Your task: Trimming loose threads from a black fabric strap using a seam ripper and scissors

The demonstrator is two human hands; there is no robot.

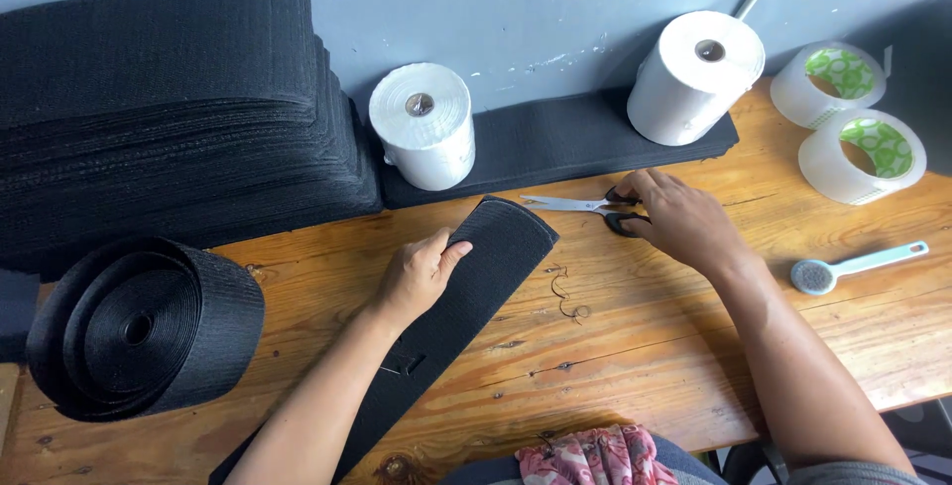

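Black elastic strip [466,287] lies diagonal across frame centre, long axis from lower left up to its rounded, folded end at centre. Left hand [421,272] sits on that upper end, fingers curled over the edge with the thumb out to the right, pinning it to the wooden table [645,346]. Scissors [585,207] lie just right of the strip's end, blades pointing left toward it and apparently shut, handles right. Right hand [684,217] rests on the handles, fingers at the loops; can't tell if they're threaded through. Right hand is nearer the scissors, left nearer the strip. Strip end and blade tips near, not touching.

Around: a coiled black roll [139,331] lower left, white rolls [426,123] at the wall, clear tape rolls [843,128] upper right.
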